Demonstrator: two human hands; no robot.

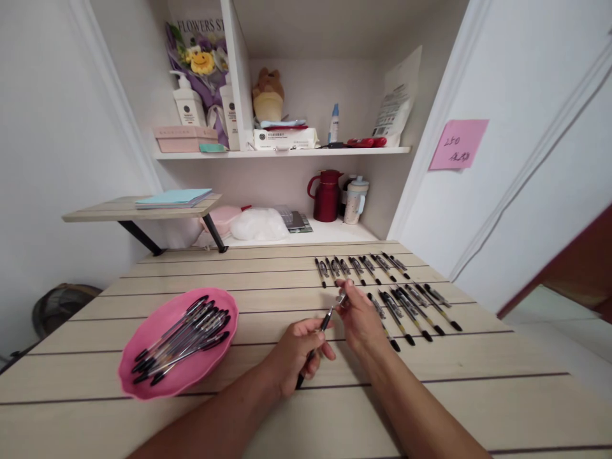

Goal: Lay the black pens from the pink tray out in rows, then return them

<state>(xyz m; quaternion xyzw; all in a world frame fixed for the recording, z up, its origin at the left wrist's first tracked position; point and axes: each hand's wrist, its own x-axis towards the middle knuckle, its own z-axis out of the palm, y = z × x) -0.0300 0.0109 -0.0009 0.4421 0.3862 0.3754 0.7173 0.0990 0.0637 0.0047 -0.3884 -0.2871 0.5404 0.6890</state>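
Head view: the left hand (299,354) is closed around the lower barrel of a black pen (326,320), which is raised just above the table (430,395) and tilted up and to the right. The right hand (361,319) pinches the pen's upper end between thumb and fingertips. A pink bowl (191,377) sits to the left of both hands and holds a loose bundle of black pens (186,335). Beyond the right hand, more pens lie side by side on the table in a back row (358,268) and a front row (411,309).
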